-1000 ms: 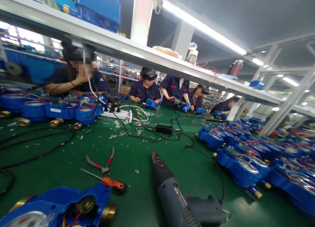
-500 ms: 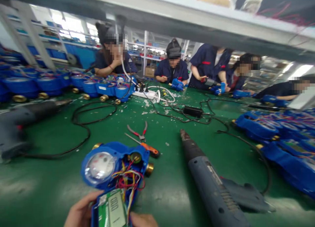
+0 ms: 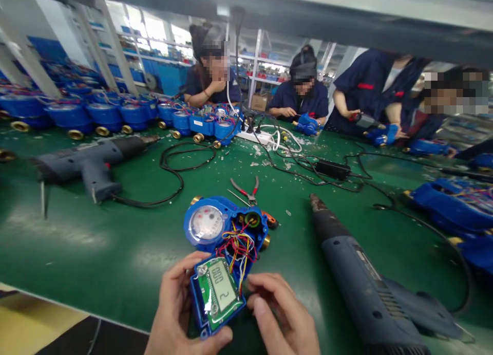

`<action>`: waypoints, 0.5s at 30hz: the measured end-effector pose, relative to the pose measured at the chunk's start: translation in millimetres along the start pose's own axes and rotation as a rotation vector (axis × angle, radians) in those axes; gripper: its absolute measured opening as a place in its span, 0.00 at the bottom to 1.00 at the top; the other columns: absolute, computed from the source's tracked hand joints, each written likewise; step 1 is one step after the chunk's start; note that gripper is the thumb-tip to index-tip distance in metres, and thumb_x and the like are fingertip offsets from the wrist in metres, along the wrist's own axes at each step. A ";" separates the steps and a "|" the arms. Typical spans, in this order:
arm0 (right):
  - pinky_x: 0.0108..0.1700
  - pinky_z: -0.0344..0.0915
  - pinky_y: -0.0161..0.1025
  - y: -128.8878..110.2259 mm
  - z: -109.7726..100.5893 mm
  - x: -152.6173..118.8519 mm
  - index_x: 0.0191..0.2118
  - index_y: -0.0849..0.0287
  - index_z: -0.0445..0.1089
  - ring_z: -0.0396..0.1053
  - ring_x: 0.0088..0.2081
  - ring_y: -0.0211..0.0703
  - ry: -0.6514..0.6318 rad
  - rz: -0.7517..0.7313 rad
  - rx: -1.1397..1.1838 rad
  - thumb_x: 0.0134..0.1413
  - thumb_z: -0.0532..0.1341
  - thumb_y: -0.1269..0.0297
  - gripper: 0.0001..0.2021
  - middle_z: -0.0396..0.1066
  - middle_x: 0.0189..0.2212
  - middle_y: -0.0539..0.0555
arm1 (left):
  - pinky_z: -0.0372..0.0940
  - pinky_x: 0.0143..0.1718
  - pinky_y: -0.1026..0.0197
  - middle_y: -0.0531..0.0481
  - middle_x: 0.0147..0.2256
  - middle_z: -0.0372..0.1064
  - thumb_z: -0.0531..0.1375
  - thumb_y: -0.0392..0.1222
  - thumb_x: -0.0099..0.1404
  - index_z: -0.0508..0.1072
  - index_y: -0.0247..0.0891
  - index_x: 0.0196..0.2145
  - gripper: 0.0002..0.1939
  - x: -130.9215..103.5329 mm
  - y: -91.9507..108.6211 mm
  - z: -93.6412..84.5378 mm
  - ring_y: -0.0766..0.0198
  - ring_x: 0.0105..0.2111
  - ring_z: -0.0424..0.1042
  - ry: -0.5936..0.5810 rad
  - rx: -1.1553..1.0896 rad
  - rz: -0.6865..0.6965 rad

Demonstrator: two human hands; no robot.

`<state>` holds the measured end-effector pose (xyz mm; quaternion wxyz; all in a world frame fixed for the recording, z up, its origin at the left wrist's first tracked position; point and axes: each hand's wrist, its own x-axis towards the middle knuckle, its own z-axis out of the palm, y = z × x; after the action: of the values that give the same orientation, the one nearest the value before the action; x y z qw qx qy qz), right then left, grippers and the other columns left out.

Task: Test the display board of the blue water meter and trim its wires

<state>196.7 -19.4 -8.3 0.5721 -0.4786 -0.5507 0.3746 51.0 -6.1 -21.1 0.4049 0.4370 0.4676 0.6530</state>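
Observation:
My left hand (image 3: pixel 181 306) holds a display module (image 3: pixel 219 291), a blue housing with a green circuit board and an LCD showing digits, tilted toward me. Colored wires (image 3: pixel 241 244) run from it into the open compartment of a blue water meter (image 3: pixel 206 226) with a round clear dial and brass ends. My right hand (image 3: pixel 285 311) is beside the module's right edge, fingers bent and apart, with nothing visible in them; whether a fingertip touches the edge I cannot tell. Behind the meter lie red-handled pliers (image 3: pixel 250 194) and an orange-handled screwdriver (image 3: pixel 271 220), partly hidden.
One heat gun (image 3: pixel 354 262) lies at right, another heat gun (image 3: pixel 96 162) at left. Black cables and a white power strip (image 3: pixel 254 135) cross the green table (image 3: pixel 115 247). Blue meters (image 3: pixel 65 116) line the left back; more stand at right. Several co-workers sit or stand opposite.
The view has swung left and down, so both hands show more fully. The LCD digit changed from 1 to 2. My right hand's fingers now show beside the module.

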 end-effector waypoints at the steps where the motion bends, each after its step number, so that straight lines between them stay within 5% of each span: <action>1: 0.36 0.66 0.29 -0.9 -0.5 2.5 0.44 0.49 0.75 0.69 0.33 0.35 -0.012 0.023 -0.006 0.63 0.57 0.65 0.10 0.70 0.35 0.51 | 0.65 0.51 0.67 0.50 0.52 0.66 0.77 0.52 0.42 0.68 0.47 0.49 0.38 -1.0 -1.9 -1.0 0.60 0.53 0.68 0.005 0.000 0.011; 6: 0.32 0.62 0.30 -9.5 3.5 12.4 0.37 0.53 0.77 0.67 0.30 0.35 -0.038 0.125 -0.037 0.61 0.58 0.59 0.10 0.70 0.30 0.51 | 0.64 0.53 0.64 0.50 0.52 0.65 0.76 0.40 0.45 0.66 0.49 0.51 0.37 -2.6 -14.1 -9.4 0.60 0.55 0.66 -0.042 0.026 0.141; 12: 0.29 0.58 0.30 -15.9 15.4 19.2 0.29 0.59 0.75 0.61 0.26 0.33 0.006 0.317 -0.061 0.48 0.65 0.61 0.07 0.64 0.22 0.48 | 0.66 0.53 0.58 0.49 0.51 0.65 0.75 0.38 0.45 0.65 0.50 0.53 0.40 -0.3 -17.4 -15.0 0.57 0.53 0.67 -0.089 0.097 0.197; 15: 0.26 0.56 0.29 -17.4 21.9 19.3 0.25 0.61 0.69 0.59 0.23 0.31 0.073 0.393 0.020 0.46 0.67 0.57 0.12 0.62 0.20 0.47 | 0.65 0.53 0.58 0.51 0.51 0.66 0.75 0.39 0.44 0.67 0.50 0.51 0.37 -2.1 -11.1 -9.5 0.58 0.52 0.68 -0.005 0.058 0.145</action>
<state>175.5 -2.5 12.3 0.5121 -0.5843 -0.4218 0.4673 44.0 -7.8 -34.0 0.3449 0.4830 0.4522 0.6657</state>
